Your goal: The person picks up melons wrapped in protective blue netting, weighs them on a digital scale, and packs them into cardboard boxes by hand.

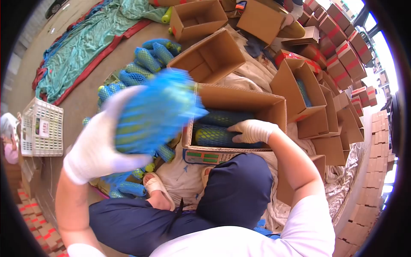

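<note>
My left hand (100, 137), in a white glove, is wrapped round a netted green vegetable (150, 115) in blue mesh, blurred, raised left of the open cardboard box (239, 94). Inside that box lie long green vegetables in dark blue netting (214, 137). My right hand (254, 131), gloved too, reaches over the box's front right part; its fingers rest by the right end of the nearer netted vegetable, and their tips are partly hidden. Under the box's front edge shows a scale (201, 157) with a green display.
More netted vegetables (147, 60) are heaped on the floor at the left. Open boxes (207, 58) stand behind and at the right. A white crate (43, 128) is at far left. A co-worker's gloved hand (291, 17) shows at the top. Stacked cartons line the right.
</note>
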The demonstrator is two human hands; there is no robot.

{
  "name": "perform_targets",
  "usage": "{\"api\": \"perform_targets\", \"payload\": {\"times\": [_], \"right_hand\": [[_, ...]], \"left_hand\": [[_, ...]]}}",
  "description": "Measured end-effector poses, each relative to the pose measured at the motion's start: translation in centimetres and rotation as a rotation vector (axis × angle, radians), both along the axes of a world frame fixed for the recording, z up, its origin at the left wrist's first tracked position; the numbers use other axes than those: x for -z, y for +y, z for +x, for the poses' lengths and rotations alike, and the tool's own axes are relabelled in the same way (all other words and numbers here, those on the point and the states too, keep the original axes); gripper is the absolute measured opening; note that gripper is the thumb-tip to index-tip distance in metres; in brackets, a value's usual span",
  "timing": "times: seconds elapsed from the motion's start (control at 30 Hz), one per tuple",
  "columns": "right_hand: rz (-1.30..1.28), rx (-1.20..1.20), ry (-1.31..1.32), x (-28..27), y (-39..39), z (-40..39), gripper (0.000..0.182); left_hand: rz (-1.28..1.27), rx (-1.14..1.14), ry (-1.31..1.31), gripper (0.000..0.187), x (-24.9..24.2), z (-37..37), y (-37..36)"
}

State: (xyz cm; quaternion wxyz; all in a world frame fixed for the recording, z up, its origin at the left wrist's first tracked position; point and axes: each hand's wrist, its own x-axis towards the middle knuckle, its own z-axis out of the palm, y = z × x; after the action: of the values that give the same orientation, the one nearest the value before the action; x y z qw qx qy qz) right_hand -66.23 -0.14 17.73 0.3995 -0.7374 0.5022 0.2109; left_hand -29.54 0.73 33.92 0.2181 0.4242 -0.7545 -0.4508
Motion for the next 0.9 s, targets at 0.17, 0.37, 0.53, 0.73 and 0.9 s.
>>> {"api": "perform_targets", "payload": {"times": [0.17,0.37,0.53,0.73,0.9], "right_hand": [[-0.398,0.245,-0.2,-8.3,7.1,-2.3,0.041],[-0.464,1.017,-0.706,-11.5,15.7,-5.2,0.045],[-0.514,1.047,-0.632,-9.3,16.6,-6.3,0.045],[-0.576,0.881,-0.646,-9.9,14.1,-5.2,0.045],[-0.615,0.47,-0.467,-11.7,9.9,-2.0,0.048]], "left_hand": [[-0.297,0.617,-0.646,0.067,4.1,-16.5,-5.6],[-0.413,0.693,-0.773,0.072,15.9,-25.2,-7.0],[-0.474,0.541,-0.374,0.058,11.9,-19.3,-6.5],[-0.412,0.096,-0.24,0.048,6.3,-0.9,-2.7],[-0.071,0.046,-0.545,0.055,5.7,9.1,6.0]]}}
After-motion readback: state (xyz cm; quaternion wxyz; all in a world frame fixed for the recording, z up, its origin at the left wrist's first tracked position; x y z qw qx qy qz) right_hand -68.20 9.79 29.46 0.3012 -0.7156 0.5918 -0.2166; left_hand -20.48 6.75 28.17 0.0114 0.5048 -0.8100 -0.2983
